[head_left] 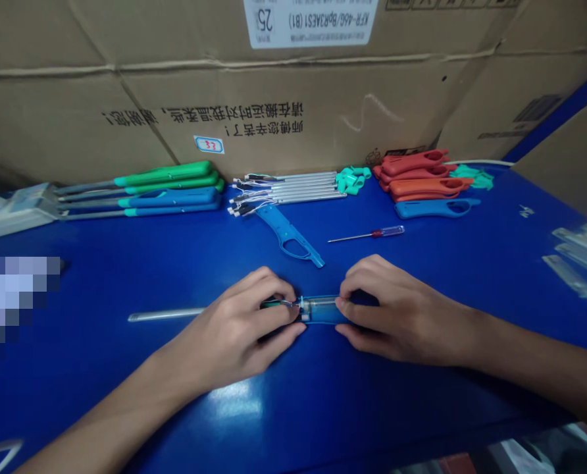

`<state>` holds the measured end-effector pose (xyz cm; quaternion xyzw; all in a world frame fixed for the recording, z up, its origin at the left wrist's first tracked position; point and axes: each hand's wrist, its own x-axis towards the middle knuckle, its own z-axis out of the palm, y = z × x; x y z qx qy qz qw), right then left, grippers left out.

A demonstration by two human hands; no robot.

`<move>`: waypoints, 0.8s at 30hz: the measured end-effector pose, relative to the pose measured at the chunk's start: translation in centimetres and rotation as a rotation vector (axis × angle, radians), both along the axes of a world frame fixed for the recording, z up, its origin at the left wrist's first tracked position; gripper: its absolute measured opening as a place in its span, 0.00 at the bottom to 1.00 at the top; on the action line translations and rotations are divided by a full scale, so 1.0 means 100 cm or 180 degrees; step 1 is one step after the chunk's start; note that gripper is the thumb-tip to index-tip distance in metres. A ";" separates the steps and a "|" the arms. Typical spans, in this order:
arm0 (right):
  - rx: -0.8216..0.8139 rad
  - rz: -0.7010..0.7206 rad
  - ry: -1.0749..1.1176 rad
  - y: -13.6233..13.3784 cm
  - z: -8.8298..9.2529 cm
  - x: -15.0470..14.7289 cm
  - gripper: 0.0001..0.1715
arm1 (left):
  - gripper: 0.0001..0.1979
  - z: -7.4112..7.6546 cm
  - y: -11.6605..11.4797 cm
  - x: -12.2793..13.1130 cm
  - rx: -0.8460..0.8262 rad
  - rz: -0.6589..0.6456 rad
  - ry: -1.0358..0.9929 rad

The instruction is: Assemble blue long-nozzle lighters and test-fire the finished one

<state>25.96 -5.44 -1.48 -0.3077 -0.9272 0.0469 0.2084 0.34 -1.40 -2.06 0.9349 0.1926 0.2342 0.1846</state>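
A long-necked lighter in a blue half shell [323,316] lies on the table between my hands, its inner parts showing. A metal tube [168,315] sticks out to the left beyond my left hand. My left hand [254,326] is closed on the shell's left end, fingertips at the small parts and thin wires there. My right hand [392,316] pinches the shell's right end, thumb and fingers on its edges. The fingers hide much of both ends. Another blue half shell [283,230] with a loop handle lies just behind my hands.
A screwdriver [377,233] lies behind my right hand. At the back are green and blue lighters [170,191], metal tubes with wires [298,187], green caps [353,179] and red handle shells [416,161]. A cardboard box [274,85] stands behind; clear plastic pieces [574,276] lie right.
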 end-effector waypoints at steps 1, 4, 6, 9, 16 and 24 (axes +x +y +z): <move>0.0078 0.0002 -0.0082 0.000 0.001 -0.001 0.08 | 0.04 0.000 0.000 0.000 -0.0004 0.0029 0.0037; 0.0237 0.0027 -0.0253 -0.001 0.004 -0.003 0.09 | 0.04 0.000 0.000 0.000 0.0021 0.0129 0.0132; 0.0251 0.0029 -0.0245 -0.001 0.003 -0.004 0.08 | 0.05 0.000 0.000 0.000 0.0047 0.0157 0.0137; 0.0161 0.0003 -0.0087 0.000 0.000 -0.004 0.07 | 0.05 0.000 -0.001 0.000 0.0090 0.0172 0.0141; 0.0058 -0.0039 0.0066 -0.001 -0.002 -0.003 0.06 | 0.05 0.001 -0.002 -0.001 0.0172 0.0187 0.0199; 0.0077 -0.0089 0.0000 0.000 0.000 -0.004 0.08 | 0.05 0.003 -0.001 0.000 0.0167 0.0184 0.0171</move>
